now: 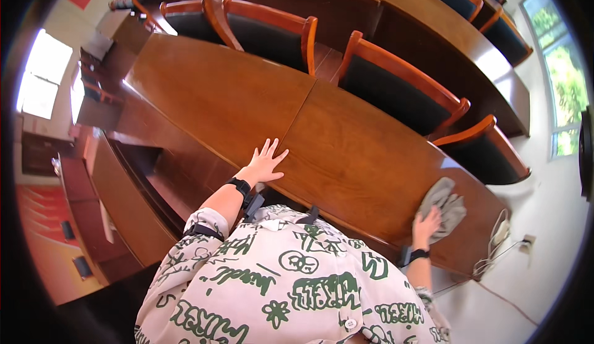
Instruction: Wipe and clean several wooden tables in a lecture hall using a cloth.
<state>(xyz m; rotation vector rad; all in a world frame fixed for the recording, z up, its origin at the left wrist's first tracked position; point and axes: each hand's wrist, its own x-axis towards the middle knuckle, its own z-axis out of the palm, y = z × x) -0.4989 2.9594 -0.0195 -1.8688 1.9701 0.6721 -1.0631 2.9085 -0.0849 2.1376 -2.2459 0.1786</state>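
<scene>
A long wooden table (352, 158) with a seam across its top lies before me. My left hand (267, 162) rests flat near the table's close edge, beside the seam, fingers spread and holding nothing. Towards the table's right end, my right hand (428, 225) lies on a crumpled grey cloth (448, 209), pressing it against the top. Its fingers are partly over the cloth, and whether they grip it I cannot tell. Both wrists carry black straps.
Wooden chairs with dark backs (394, 88) line the table's far side, with another long desk (431, 19) behind them. White cables and a power strip (501, 232) hang at the right end, near a wall socket (526, 244). More desks (125, 195) stand at left.
</scene>
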